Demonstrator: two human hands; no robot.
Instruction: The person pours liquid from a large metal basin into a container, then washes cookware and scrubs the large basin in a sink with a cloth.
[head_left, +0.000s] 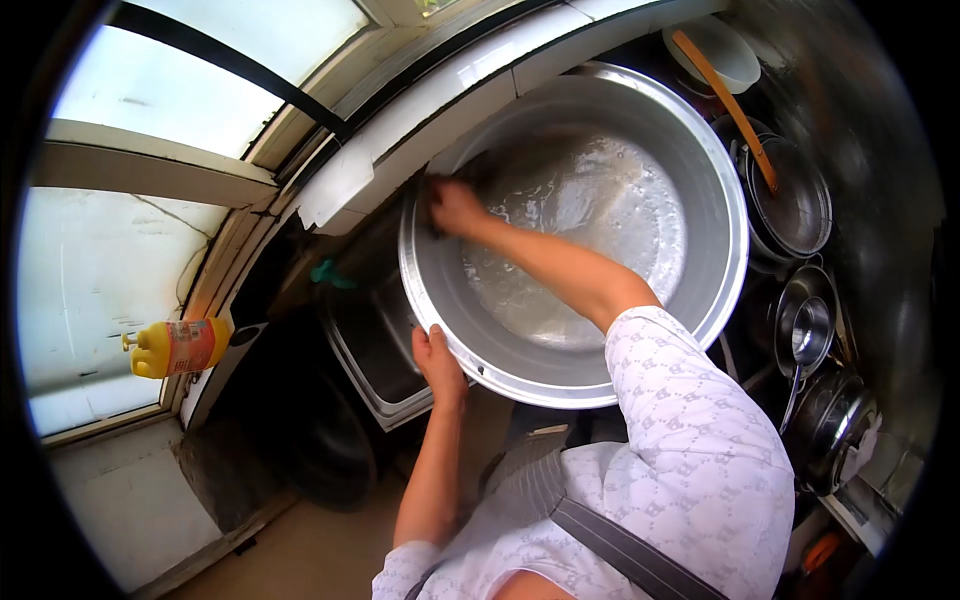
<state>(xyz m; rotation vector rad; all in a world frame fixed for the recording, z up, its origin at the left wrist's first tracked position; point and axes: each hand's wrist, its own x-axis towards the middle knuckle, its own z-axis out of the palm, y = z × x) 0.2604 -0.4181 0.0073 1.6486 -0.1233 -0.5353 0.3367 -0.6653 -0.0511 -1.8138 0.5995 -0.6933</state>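
Observation:
A large silvery metal basin, tilted toward me, holds shallow, sudsy water. My left hand grips its near-left rim, thumb up against the metal. Across the basin reaches my right arm, and my right hand is closed against the inner left wall. Motion smears those fingers. Something dark shows at them, too blurred to name.
A rectangular metal sink lies under the basin's left side. By the window stands a yellow pump bottle. Along the right are stacked pans, a ladle, a wooden stick and a white bowl.

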